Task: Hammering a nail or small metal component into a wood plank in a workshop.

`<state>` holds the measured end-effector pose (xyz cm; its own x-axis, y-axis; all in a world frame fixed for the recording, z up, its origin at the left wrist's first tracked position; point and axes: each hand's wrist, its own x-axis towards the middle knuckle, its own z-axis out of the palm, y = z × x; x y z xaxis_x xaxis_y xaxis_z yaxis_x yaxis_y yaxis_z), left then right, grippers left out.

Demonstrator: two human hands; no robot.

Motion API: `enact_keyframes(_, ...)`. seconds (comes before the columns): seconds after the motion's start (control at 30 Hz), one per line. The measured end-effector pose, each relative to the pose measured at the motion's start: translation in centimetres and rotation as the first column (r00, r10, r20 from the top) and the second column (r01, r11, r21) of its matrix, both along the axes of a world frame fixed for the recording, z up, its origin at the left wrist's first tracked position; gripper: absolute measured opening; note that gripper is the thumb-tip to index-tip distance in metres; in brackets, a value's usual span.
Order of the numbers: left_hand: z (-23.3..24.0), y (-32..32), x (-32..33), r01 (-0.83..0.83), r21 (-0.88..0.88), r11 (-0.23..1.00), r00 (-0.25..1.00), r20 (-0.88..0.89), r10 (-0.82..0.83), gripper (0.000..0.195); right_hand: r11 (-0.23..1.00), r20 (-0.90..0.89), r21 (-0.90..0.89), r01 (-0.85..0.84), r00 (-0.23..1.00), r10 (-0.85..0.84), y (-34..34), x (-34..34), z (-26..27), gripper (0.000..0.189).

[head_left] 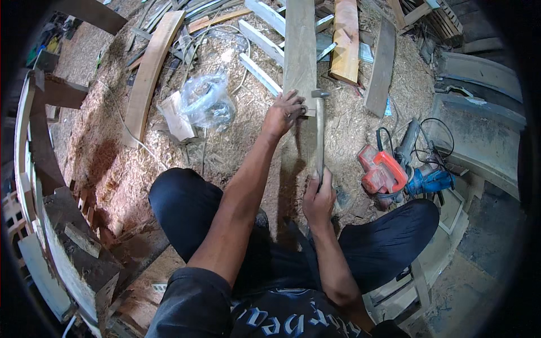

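A long grey-brown wooden board (300,46) runs away from me at the top centre. At its near end, my left hand (285,113) presses down with fingers spread; whether the fingertips pinch something small is too fine to tell. My right hand (320,196) grips the lower handle of a hammer (320,131), which stands out away from me. The hammer's head lies beside the right edge of the board's near end, close to my left fingertips. Beneath, a darker flat strip of wood or ground reaches toward my lap, partly in shadow.
To the right lie a red power tool (382,171) and a blue power tool (431,181) with black cords. Left are a crumpled clear plastic bag (207,101) and a long plank (154,76). More planks (345,42) lie ahead; wood shavings cover the ground.
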<state>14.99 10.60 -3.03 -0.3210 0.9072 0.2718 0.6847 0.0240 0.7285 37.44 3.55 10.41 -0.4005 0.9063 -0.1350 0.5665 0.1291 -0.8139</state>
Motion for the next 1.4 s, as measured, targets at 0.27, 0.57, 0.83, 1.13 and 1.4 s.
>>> enact_keyframes(0.27, 0.6, -0.1, 0.3, 0.010, -0.023, 1.000, 0.999, 0.042, -0.009, 0.017, 1.000, 0.017, 0.023, -0.010, 1.000, 0.010, 0.4, 0.0, 0.5, 0.032)
enact_keyframes(0.57, -0.9, 0.1, 0.3, -0.012, 0.040, 0.999, 1.000, -0.019, 0.013, 0.024, 0.988, -0.067, 0.153, 0.014, 0.998, -0.004, 0.0, 0.2, -0.5, 0.035)
enact_keyframes(0.83, -0.2, 0.0, 0.2, -0.015, 0.024, 1.000, 0.999, -0.031, 0.016, 0.019, 0.995, -0.078, 0.093, 0.018, 0.997, -0.010, 0.6, -0.6, 0.4, 0.028)
enact_keyframes(1.13, 0.1, -0.2, 0.9, -0.114, -0.064, 0.991, 0.993, 0.009, 0.115, 0.014, 0.994, 0.044, -0.077, 0.077, 0.996, -0.074, 0.8, -1.0, -1.3, 0.028)
enact_keyframes(1.4, 0.8, -0.3, 0.3, -0.037, -0.096, 0.995, 0.991, 0.125, 0.049, 0.021, 0.997, 0.027, -0.044, 0.059, 0.998, -0.058, 0.5, 0.0, -2.4, 0.026)
